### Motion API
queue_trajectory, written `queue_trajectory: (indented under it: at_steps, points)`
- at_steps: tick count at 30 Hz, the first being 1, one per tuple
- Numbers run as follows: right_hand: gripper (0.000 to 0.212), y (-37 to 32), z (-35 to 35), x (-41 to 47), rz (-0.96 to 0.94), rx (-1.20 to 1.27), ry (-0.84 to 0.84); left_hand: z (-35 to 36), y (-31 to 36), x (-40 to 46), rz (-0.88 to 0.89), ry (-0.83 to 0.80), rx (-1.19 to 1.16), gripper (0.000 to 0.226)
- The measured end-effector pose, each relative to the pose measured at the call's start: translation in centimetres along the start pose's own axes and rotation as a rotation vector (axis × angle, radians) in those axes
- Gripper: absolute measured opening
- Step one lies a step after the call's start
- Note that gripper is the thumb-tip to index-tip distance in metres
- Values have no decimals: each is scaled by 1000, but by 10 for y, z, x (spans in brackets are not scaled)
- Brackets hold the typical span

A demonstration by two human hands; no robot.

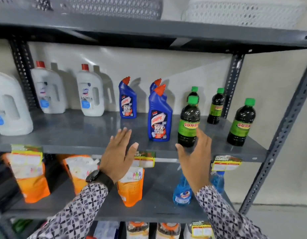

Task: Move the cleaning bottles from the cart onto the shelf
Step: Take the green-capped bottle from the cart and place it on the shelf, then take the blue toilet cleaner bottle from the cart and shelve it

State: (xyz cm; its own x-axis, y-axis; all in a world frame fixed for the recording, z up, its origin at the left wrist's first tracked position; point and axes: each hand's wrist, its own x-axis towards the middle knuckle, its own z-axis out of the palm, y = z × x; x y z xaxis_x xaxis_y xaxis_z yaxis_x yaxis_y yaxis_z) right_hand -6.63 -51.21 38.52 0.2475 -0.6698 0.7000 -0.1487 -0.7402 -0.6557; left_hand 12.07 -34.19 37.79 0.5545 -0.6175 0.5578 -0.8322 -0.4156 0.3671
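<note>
The grey metal shelf carries white jugs with red caps, blue Harpic bottles with red caps and dark bottles with green labels and caps. My left hand hovers open in front of the shelf edge, left of the front Harpic bottle, holding nothing. My right hand is open just below and right of the front dark green-label bottle, fingers close to its base, not gripping it. The cart is out of view.
Another dark bottle stands at the shelf's right front. The lower shelf holds orange pouches and blue spray bottles. Price tags hang on the shelf edge. Perforated baskets sit on top. Steel uprights frame the right side.
</note>
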Motion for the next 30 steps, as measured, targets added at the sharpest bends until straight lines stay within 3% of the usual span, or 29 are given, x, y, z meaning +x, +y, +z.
queue_trajectory:
  at_steps: [2, 4, 9, 15, 19, 22, 24, 25, 26, 27, 28, 29, 30]
  points:
    - [63, -6, 12, -34, -190, -38, -52, -6, -9, -41, -3, 155, -48, 60]
    - [57, -13, 30, -71, -313, -41, -251, -7, -24, -93, -66, 229, -97, 56]
    - [58, -40, 117, -182, -491, -23, -882, 6, -119, -236, -556, 126, -187, 50]
    - [56, -64, 239, -315, -361, -2, -1559, 25, -261, -398, -1253, 24, -335, 40]
    - [52, -58, 318, -409, -154, -100, -1881, 52, -327, -489, -1554, -17, -372, 37]
    - [40, -40, 363, -481, -17, -228, -2062, 101, -379, -574, -1769, -140, -385, 49]
    - [33, -25, 388, -525, 61, -309, -2123, 137, -407, -627, -1931, -113, -554, 63]
    - [31, -15, 401, -548, 88, -354, -2134, 148, -414, -639, -1968, -81, -696, 49]
    - [31, -5, 413, -570, 110, -387, -2143, 150, -415, -638, -2017, 10, -862, 43]
    - [35, 6, 426, -593, 139, -412, -2147, 150, -415, -633, -2044, 97, -889, 56]
    - [39, 19, 438, -617, 168, -442, -2141, 147, -415, -626, -2099, 126, -901, 62]
    - [40, 26, 446, -636, 170, -470, -2124, 138, -413, -612, -2090, 126, -1054, 60]
    - [37, 26, 452, -647, 173, -483, -2111, 138, -411, -602, -2038, 76, -1182, 46]
